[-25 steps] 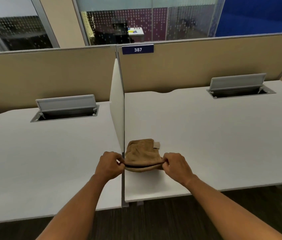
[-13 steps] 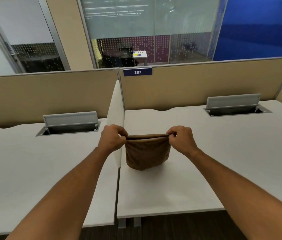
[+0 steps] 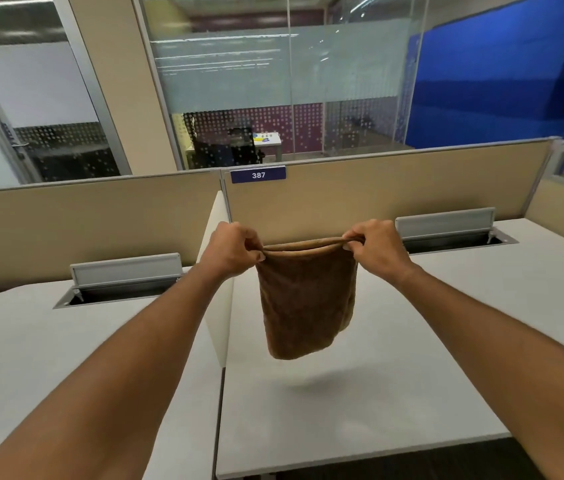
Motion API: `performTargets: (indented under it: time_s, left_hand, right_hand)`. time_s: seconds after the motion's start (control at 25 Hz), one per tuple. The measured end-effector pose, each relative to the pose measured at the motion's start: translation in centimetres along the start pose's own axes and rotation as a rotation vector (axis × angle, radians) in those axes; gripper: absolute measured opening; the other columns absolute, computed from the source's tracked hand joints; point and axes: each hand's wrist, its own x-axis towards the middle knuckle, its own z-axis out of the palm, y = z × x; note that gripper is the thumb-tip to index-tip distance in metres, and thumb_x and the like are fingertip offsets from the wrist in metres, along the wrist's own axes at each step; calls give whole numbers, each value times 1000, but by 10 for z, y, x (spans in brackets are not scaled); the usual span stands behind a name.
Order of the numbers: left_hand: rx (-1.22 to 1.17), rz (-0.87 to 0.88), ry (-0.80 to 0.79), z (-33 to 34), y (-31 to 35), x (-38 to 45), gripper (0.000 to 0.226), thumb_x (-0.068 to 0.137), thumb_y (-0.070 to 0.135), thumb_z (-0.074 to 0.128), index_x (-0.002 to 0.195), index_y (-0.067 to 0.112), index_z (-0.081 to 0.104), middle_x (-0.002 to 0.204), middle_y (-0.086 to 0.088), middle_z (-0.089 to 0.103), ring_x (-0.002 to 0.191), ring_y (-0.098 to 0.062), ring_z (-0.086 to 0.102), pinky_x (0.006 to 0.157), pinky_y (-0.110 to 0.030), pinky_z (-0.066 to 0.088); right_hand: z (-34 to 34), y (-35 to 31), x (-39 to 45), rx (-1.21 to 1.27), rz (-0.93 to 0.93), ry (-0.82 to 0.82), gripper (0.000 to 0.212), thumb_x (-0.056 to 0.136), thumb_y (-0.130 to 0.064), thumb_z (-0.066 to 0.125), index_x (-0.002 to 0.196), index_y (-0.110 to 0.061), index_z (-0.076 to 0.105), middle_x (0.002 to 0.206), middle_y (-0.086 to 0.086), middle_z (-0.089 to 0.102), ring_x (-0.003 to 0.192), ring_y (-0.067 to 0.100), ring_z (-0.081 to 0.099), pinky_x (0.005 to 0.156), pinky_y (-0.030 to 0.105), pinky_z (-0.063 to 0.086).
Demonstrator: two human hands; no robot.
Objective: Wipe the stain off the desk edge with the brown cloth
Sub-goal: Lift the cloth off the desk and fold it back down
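The brown cloth (image 3: 306,299) hangs folded in the air above the right white desk (image 3: 395,393), clear of its surface. My left hand (image 3: 230,251) pinches its top left corner and my right hand (image 3: 376,245) pinches its top right corner, stretching the upper edge between them. The desk's near edge (image 3: 360,459) runs along the bottom of the view. I cannot make out a stain on it.
A short white divider (image 3: 220,289) stands between the right desk and the left desk (image 3: 66,358). Each desk has a grey cable flap, left (image 3: 124,275) and right (image 3: 447,225). Beige partition panels (image 3: 395,188) with a "387" label (image 3: 258,174) close the back.
Both hands lifted the cloth off the desk, where it lay bunched a second ago. It now hangs higher and fully clear of the surface. The view has tilted upward.
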Motion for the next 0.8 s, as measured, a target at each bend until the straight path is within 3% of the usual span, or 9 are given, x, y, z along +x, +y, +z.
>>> performTargets:
  time_s: [0.2,0.48,0.8]
  left_hand:
    - [73,45,-26,7,9,36,14,76,23,83,87,18,77,83,3,71,76,-15,66,71,-32,57]
    - [65,134,-83,24,10,119,18,72,25,85,85,14,78,80,-2,73,71,-16,66,69,-36,61]
    - [29,182,-124,60,16,188,22,66,32,89,78,18,76,77,-1,73,70,-16,67,68,-35,60]
  right_hand:
    - [-7,14,23,-106,72,14,16,90,-13,68,104,-14,76,105,9,73,94,28,66,88,39,57]
    - [-15,33,77,-200,174,10,10,88,-14,71,94,-10,78,88,9,73,80,22,67,78,38,60]
    - [-14,73,118,-242,281,51,12,87,-20,72,93,-11,78,82,7,72,74,18,65,70,31,57]
